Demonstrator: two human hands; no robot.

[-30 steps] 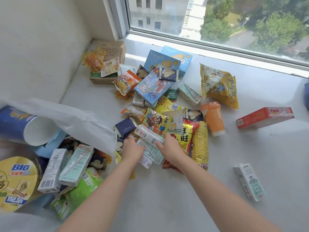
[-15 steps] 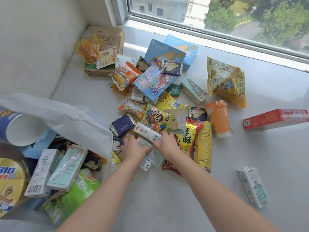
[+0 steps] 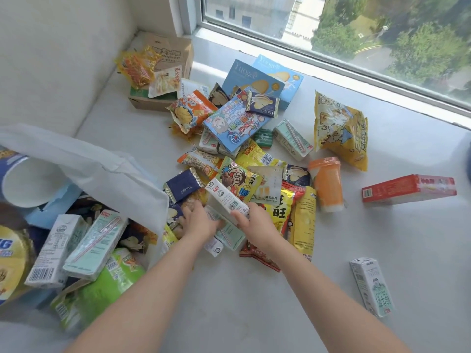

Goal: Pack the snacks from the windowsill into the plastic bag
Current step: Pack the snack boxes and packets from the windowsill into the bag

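Snacks [image 3: 237, 154], head view: mixed lot of packets, cartons and boxes heaped on the white windowsill [image 3: 254, 301] below the window [image 3: 356, 34]. Plastic bag [image 3: 102, 171], white, lies open at the left edge of the sill, its mouth toward the heap; inside show two drink cartons [image 3: 76, 248], a green packet [image 3: 99, 291], a yellow-lidded tub [image 3: 12, 258] and a blue tube [image 3: 23, 179]. Left hand [image 3: 198, 220] rests palm-down at the near edge of the heap, just beside the bag's mouth, fingers spread flat over a pale green carton [image 3: 226, 231] and the packets next to it. Right hand [image 3: 256, 222] grips the near end of a white milk carton [image 3: 226, 197], thumb on one face, fingers curled round the other side; the carton is tilted, far end raised over the heap. Further items: two blue biscuit boxes [image 3: 257, 80] at the back; brown cardboard box [image 3: 165, 54] in the corner; yellow popcorn bag [image 3: 341, 128] to the right; orange cup [image 3: 327, 182] upright beside the heap; red box [image 3: 407, 189] lying well apart at right; single white-and-green carton [image 3: 372, 286] lying apart near the front right.
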